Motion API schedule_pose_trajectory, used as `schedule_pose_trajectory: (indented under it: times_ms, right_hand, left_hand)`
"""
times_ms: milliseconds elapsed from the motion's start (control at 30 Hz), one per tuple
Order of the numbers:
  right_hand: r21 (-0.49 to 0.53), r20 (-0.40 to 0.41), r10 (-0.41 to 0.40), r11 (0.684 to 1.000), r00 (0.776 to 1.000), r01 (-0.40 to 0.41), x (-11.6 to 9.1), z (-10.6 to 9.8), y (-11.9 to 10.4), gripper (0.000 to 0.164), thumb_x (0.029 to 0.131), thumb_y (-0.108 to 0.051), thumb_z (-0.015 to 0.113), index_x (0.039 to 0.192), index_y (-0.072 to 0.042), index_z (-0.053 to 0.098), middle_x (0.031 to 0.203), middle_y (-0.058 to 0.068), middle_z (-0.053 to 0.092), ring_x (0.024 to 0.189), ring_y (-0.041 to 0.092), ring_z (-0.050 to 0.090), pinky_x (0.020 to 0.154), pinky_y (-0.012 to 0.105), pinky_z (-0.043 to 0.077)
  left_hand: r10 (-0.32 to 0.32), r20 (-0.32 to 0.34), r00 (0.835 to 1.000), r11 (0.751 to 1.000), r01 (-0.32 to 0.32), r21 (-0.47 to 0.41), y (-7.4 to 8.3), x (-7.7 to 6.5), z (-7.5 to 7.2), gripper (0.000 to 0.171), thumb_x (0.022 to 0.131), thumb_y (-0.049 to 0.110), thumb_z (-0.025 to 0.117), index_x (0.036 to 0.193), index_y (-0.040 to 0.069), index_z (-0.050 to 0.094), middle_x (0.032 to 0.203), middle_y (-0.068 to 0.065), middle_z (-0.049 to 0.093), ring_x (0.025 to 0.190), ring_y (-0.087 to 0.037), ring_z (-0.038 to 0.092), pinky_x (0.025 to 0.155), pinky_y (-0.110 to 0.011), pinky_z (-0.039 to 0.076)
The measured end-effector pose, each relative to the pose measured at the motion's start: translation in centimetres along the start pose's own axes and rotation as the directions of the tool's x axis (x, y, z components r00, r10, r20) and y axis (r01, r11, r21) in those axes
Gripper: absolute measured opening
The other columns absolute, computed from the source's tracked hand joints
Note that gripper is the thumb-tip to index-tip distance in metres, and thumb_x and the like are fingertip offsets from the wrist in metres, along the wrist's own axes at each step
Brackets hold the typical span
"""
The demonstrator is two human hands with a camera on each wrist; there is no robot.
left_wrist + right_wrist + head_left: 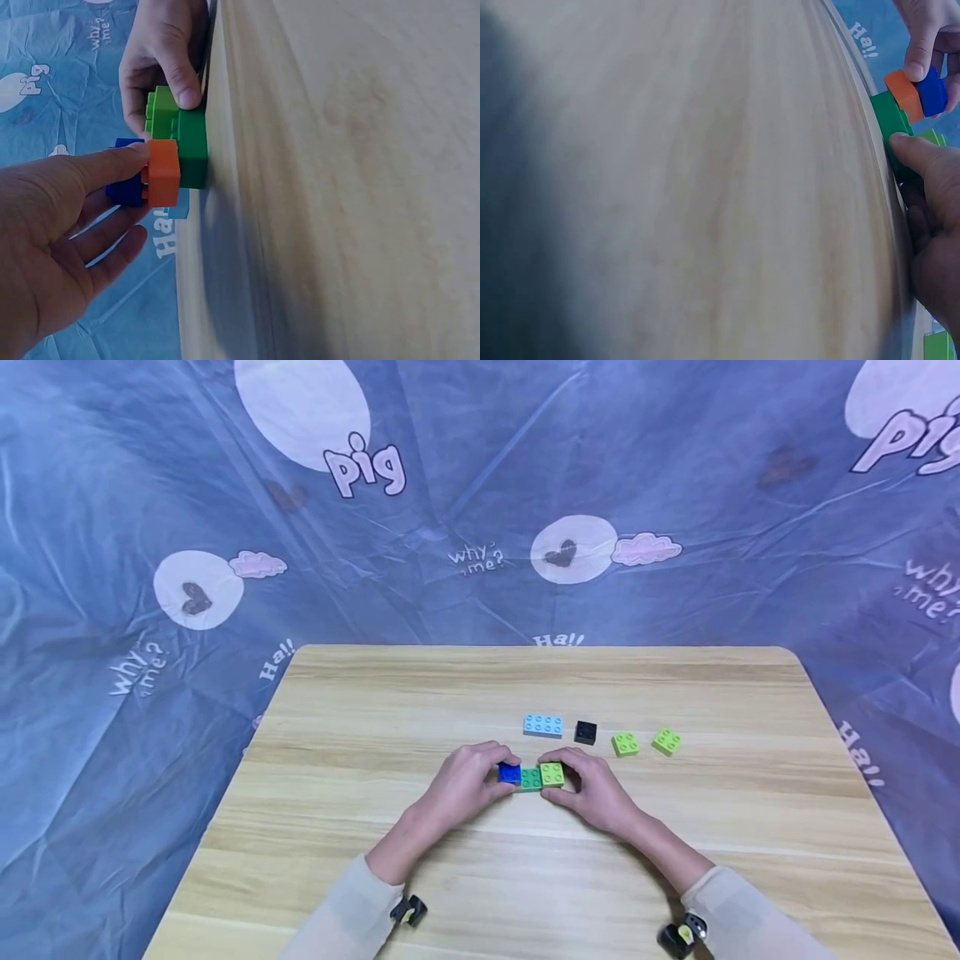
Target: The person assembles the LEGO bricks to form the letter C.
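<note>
A green brick (530, 779) lies on the table with a lime brick (552, 774) on its right end. At its left end sits an orange brick (163, 173), with a blue brick (126, 172) over it; orange studs show in a narrow gap between those two. My left hand (471, 782) pinches the blue brick between thumb and fingers, the thumb reaching the orange brick's edge. My right hand (592, 787) grips the right end of the stack, its thumb (911, 146) against the side of the green brick.
Behind the hands lie a light blue brick (543, 725), a black brick (586, 732) and two loose lime bricks, one (626, 744) left of the other (667, 742). The wooden table (360, 710) ends at a patterned blue cloth (450, 510).
</note>
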State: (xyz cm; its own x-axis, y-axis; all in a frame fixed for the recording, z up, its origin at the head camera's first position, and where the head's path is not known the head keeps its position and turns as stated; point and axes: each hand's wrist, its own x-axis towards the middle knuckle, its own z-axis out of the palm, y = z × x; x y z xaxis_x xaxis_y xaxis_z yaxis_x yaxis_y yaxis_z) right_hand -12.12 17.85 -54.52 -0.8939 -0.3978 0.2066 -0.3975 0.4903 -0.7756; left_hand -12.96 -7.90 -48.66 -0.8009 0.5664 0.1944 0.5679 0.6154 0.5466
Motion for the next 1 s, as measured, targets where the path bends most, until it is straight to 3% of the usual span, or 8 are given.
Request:
schedule_pose_trajectory:
  times_ms: [200,400,667,1000]
  right_hand:
    - [-0.001,0.005,-0.004,1.0,1.0,0.004,0.09,-0.22,-0.04,0.048,0.084,-0.015,0.092,0.128,-0.016,0.072,0.124,-0.005,0.072,0.109,0.012,0.066,0.09,0.031,0.057]
    - [-0.003,0.012,0.0,1.0,1.0,0.0,0.25,-0.3,0.04,0.047,0.085,-0.015,0.091,0.127,-0.016,0.072,0.124,-0.005,0.072,0.108,0.012,0.066,0.089,0.031,0.056]
    - [0.011,0.011,0.002,1.0,1.0,-0.002,0.16,-0.14,0.23,0.047,0.084,-0.014,0.092,0.127,-0.016,0.072,0.123,-0.005,0.072,0.103,0.011,0.065,0.084,0.028,0.055]
    - [0.021,0.01,0.007,1.0,1.0,-0.008,0.03,-0.16,0.2,0.047,0.085,-0.013,0.091,0.127,-0.016,0.072,0.121,-0.005,0.072,0.101,0.011,0.066,0.082,0.028,0.056]
  left_hand:
    - [-0.037,-0.026,0.999,0.993,0.034,-0.113,-0.02,-0.18,0.26,0.029,0.086,0.013,0.09,0.112,0.01,0.076,0.108,0.0,0.076,0.097,-0.012,0.072,0.084,-0.025,0.061]
    - [-0.098,0.002,0.995,0.946,0.093,-0.31,-0.15,-0.34,0.4,0.029,0.086,-0.001,0.086,0.111,0.003,0.074,0.108,-0.005,0.073,0.098,-0.018,0.075,0.082,-0.016,0.059]
    - [-0.11,0.027,0.994,0.939,0.113,-0.324,-0.07,-0.29,0.31,0.029,0.087,-0.002,0.085,0.114,0.0,0.074,0.11,-0.006,0.073,0.101,-0.018,0.074,0.085,-0.015,0.058]
    - [-0.137,-0.006,0.991,0.913,0.124,-0.388,0.01,-0.48,0.7,0.032,0.087,-0.003,0.084,0.118,-0.003,0.075,0.114,-0.01,0.074,0.102,-0.026,0.075,0.086,-0.016,0.059]
